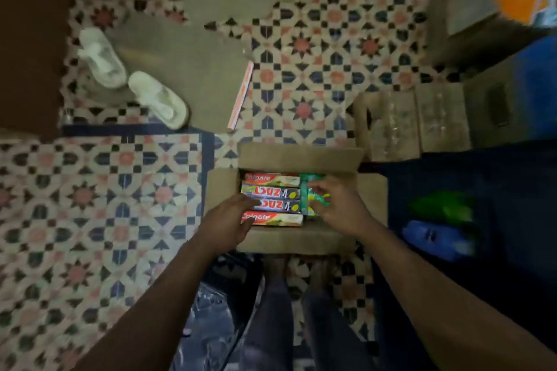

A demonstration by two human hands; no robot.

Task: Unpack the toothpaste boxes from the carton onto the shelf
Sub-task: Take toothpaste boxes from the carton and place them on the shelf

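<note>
An open cardboard carton (297, 156) sits on the patterned tile floor (90, 190). Inside lie four toothpaste boxes (272, 199), two red and white at the outer edges, two dark between, long axes running left to right. Green boxes (313, 190) lie crosswise at their right end. The left hand (229, 221) rests fingers spread on the boxes' left ends; the right hand (337, 208) pinches a green box.

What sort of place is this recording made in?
Probably a small shop's stockroom or back room: an open brown cardboard carton of mixed toothpaste boxes sits on a patterned tile floor, more taped cardboard cartons stand alongside, and white sandals lie nearby.
</note>
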